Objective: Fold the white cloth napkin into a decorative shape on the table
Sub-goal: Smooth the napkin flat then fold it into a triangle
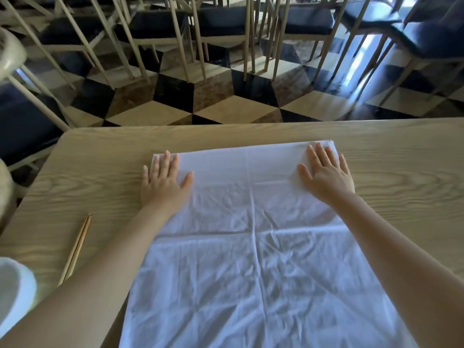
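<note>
The white cloth napkin (251, 259) lies spread on the wooden table (100, 172), creased and wrinkled, reaching from the near edge to mid-table. Its far edge is folded back toward me into a flat band. My left hand (163, 182) rests flat on the left end of that band, fingers apart, partly over the bare table. My right hand (324, 174) presses flat on the right end of the band, fingers spread. Neither hand grips the cloth.
A pair of wooden chopsticks (76, 249) lies on the table to the left of my left forearm. A white rounded object (12, 292) sits at the near left edge. Beyond the table's far edge stand several chairs (160, 28) on a checkered floor.
</note>
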Demonstrator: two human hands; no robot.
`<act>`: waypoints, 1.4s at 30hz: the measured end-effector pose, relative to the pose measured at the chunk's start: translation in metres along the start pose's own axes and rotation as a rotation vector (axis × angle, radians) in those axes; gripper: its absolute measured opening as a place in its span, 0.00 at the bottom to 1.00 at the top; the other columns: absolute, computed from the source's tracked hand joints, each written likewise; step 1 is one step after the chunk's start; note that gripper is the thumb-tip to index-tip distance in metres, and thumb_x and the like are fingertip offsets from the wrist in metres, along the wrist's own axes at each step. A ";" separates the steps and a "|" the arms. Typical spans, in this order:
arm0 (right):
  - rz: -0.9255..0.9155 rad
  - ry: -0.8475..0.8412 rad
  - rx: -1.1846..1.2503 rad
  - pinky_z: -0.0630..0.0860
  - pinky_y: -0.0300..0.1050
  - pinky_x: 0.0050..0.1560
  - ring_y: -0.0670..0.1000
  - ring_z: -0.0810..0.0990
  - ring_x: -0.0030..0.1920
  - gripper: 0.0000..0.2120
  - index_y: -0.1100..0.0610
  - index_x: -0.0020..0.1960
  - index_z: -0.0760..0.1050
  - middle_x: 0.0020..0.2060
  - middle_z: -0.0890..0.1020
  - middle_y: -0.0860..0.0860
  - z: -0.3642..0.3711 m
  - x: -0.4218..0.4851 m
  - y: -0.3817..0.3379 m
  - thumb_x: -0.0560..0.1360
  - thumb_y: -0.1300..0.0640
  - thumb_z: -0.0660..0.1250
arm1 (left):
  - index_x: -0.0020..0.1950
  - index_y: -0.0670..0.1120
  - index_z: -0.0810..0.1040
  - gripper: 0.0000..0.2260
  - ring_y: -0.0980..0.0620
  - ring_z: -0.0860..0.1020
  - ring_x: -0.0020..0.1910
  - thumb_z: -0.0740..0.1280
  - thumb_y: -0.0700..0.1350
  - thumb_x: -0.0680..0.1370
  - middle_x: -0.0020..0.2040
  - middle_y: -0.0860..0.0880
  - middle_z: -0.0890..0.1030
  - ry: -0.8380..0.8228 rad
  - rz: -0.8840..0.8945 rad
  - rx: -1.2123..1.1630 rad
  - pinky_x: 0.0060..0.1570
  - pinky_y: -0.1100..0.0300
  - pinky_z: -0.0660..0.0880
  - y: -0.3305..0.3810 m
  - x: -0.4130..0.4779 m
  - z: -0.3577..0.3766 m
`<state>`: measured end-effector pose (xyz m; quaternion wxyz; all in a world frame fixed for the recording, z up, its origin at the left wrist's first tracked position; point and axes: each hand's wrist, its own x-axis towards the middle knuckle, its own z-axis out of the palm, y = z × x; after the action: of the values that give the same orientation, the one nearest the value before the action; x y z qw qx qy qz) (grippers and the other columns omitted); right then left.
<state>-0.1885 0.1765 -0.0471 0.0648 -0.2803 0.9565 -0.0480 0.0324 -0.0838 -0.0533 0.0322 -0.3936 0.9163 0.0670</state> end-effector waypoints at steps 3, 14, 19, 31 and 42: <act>-0.065 0.010 0.080 0.39 0.50 0.75 0.50 0.41 0.76 0.28 0.56 0.76 0.44 0.77 0.46 0.52 0.003 -0.038 -0.054 0.80 0.46 0.44 | 0.77 0.49 0.49 0.25 0.51 0.42 0.76 0.42 0.56 0.81 0.78 0.49 0.46 0.045 0.023 -0.112 0.73 0.48 0.39 0.034 -0.034 0.006; -0.239 0.074 0.109 0.43 0.52 0.75 0.51 0.47 0.76 0.32 0.47 0.75 0.52 0.76 0.53 0.49 0.032 -0.121 -0.090 0.73 0.38 0.40 | 0.75 0.52 0.59 0.30 0.48 0.55 0.75 0.45 0.62 0.75 0.76 0.50 0.59 0.144 0.071 -0.073 0.73 0.45 0.48 0.045 -0.120 0.031; -0.120 0.068 0.032 0.44 0.51 0.75 0.50 0.46 0.76 0.32 0.45 0.75 0.50 0.76 0.51 0.47 0.022 -0.128 -0.012 0.74 0.37 0.39 | 0.76 0.51 0.56 0.33 0.49 0.52 0.76 0.42 0.64 0.74 0.77 0.50 0.56 0.160 0.005 -0.055 0.73 0.50 0.47 0.010 -0.127 0.030; -0.133 0.068 0.134 0.47 0.56 0.73 0.55 0.53 0.75 0.32 0.61 0.74 0.55 0.75 0.57 0.57 0.008 -0.163 -0.053 0.77 0.44 0.40 | 0.73 0.43 0.63 0.29 0.43 0.59 0.74 0.43 0.55 0.77 0.74 0.43 0.62 0.163 0.118 -0.116 0.71 0.44 0.52 0.020 -0.169 0.021; -0.087 0.088 0.097 0.41 0.49 0.74 0.51 0.49 0.76 0.31 0.46 0.75 0.54 0.76 0.55 0.48 0.043 -0.246 -0.062 0.74 0.38 0.42 | 0.74 0.44 0.61 0.30 0.46 0.58 0.75 0.46 0.59 0.76 0.75 0.45 0.61 0.148 0.132 -0.070 0.72 0.49 0.50 -0.021 -0.227 0.035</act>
<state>0.0563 0.2554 -0.0576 0.0342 -0.3156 0.9419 -0.1095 0.2040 0.0697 -0.0650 -0.0539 -0.3371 0.9372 0.0716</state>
